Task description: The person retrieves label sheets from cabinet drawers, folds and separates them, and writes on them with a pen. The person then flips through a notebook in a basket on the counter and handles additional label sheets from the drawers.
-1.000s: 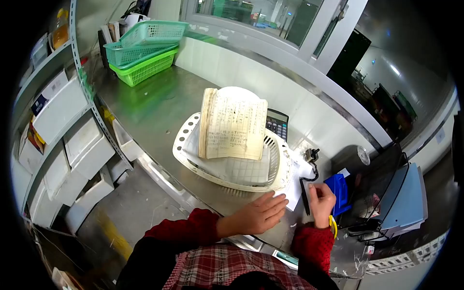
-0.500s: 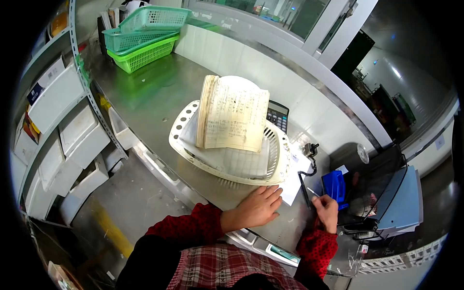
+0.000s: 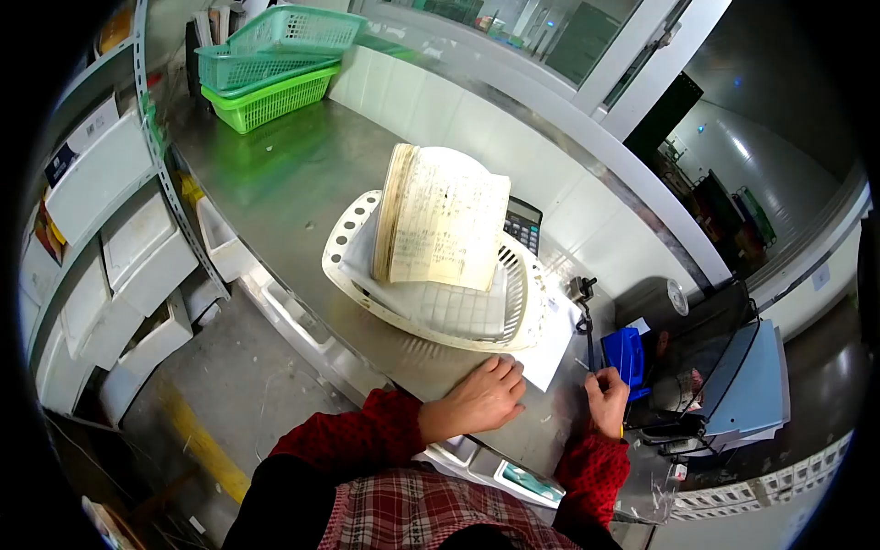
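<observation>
My left hand (image 3: 481, 396) rests on the steel table, its fingers curled in and nothing seen in them. It lies just in front of a white plastic basket (image 3: 341, 246). An open, worn notebook (image 3: 445, 220) with handwritten pages leans up in the basket. To the right, my right hand (image 3: 607, 400) is closed in a pinch. A thin pen-like stick (image 3: 582, 364) shows its pale tip at the fingers; most of it is hidden. A black cord (image 3: 587, 323) runs down towards that hand. White paper (image 3: 548, 353) lies between the hands.
A blue plastic object (image 3: 625, 357) and a black mesh rack (image 3: 724, 367) with folders stand at right. Behind the basket is a calculator (image 3: 522, 223). Green baskets (image 3: 275, 96) are stacked at the back left. White bins (image 3: 151, 257) fill the shelves on the left.
My left hand's fingers have drawn in from a flatter spread. My right hand has shifted slightly left in view, and the black cord's lower part has swung from slanting to nearly upright.
</observation>
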The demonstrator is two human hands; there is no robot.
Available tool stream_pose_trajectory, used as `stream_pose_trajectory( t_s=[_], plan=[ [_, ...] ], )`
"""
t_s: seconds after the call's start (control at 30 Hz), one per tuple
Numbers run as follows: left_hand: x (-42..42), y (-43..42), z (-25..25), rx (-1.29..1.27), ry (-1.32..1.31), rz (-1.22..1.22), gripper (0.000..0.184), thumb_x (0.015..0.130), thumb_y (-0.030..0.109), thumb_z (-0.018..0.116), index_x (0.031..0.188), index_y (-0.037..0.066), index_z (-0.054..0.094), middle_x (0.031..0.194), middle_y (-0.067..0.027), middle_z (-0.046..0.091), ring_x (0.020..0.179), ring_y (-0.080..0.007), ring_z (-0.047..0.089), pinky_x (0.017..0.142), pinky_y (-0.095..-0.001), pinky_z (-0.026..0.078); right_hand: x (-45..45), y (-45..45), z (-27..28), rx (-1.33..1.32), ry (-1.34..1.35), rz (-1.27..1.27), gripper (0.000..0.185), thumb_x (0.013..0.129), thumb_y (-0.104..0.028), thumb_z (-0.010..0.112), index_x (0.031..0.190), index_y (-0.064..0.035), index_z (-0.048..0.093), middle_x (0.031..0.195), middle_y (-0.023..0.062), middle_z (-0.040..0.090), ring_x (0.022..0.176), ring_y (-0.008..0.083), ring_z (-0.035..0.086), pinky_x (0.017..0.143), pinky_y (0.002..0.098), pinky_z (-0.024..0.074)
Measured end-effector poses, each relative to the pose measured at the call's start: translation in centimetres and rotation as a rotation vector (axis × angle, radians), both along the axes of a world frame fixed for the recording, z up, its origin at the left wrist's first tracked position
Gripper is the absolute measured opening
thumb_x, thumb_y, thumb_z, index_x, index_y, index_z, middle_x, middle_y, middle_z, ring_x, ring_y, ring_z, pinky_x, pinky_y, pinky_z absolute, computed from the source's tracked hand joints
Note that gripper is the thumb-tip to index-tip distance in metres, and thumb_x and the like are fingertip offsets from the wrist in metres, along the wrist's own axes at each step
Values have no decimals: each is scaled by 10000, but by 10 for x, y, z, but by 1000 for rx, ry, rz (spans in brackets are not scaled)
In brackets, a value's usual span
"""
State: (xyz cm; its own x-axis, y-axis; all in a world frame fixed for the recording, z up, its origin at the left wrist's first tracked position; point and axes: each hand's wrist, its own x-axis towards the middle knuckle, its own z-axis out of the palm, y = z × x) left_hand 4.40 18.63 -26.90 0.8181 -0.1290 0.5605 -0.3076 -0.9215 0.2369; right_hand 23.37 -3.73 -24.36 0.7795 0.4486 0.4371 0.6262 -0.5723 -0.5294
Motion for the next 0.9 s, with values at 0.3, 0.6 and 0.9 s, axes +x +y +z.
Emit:
stream_pose_trajectory(
  t_s=[0.3,0.6,0.9],
  plan=[
    [0,-2,-1,46,-28,27,408,853,324,674,1023,-48,664,1215,-214,595,1149,-341,517,993,-423,385,8,-5,-2,478,315,118,300,921,16,516,1220,19,541,925,19,567,812,85,499,715,229,403],
    [0,-4,-2,31,-29,40,401,868,327,654,1025,-42,666,1199,-210,609,1151,-337,518,993,-415,388,9,-8,9,915,825,314,481,933,-156,660,1360,15,520,783,28,610,589,103,511,523,236,383],
    [3,-3,-4,42,-18,29,402,858,326,659,1018,-43,665,1191,-212,610,1136,-334,521,980,-408,388,9,-21,7,840,1055,708,626,897,-247,718,1406,20,472,793,-1,598,626,94,524,562,236,396]
  ],
)
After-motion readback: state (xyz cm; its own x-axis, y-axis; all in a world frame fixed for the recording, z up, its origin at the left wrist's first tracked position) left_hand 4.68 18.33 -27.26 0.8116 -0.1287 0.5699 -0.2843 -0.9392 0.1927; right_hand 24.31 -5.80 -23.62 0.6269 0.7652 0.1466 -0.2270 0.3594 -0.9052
